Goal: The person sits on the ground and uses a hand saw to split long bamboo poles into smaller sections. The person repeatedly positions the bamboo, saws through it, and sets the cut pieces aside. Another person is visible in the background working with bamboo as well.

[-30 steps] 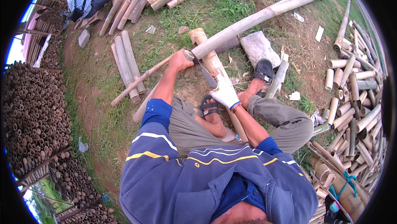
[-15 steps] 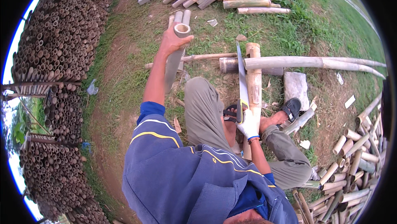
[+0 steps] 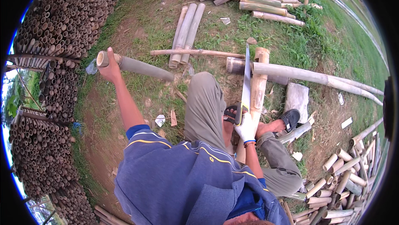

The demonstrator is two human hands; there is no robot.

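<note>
My bare left hand (image 3: 109, 70) is wrapped round one end of a cut bamboo section (image 3: 145, 67), out to the left over the grass. Its hollow end faces left, and the other end points right toward my knee. In a white glove, my right hand (image 3: 248, 128) grips the handle of a handsaw (image 3: 246, 84) with a yellow and dark grip. The blade points away from me, beside a thick bamboo support (image 3: 258, 88). A long bamboo pole (image 3: 291, 71) rests across that support and runs off to the right.
Three cut bamboo sections (image 3: 187, 32) lie ahead near a thin bamboo stick (image 3: 199, 52). More bamboo lengths (image 3: 266, 5) are stacked farther off. A stone block (image 3: 296, 98) sits near my right foot. Heaped offcuts (image 3: 345, 175) lie at right; tall bamboo stacks (image 3: 66, 21) stand at left.
My left hand has swung left with the bamboo section, turning it from pointing toward me to lying sideways. The three sections ahead now show fully. My right hand still holds the saw.
</note>
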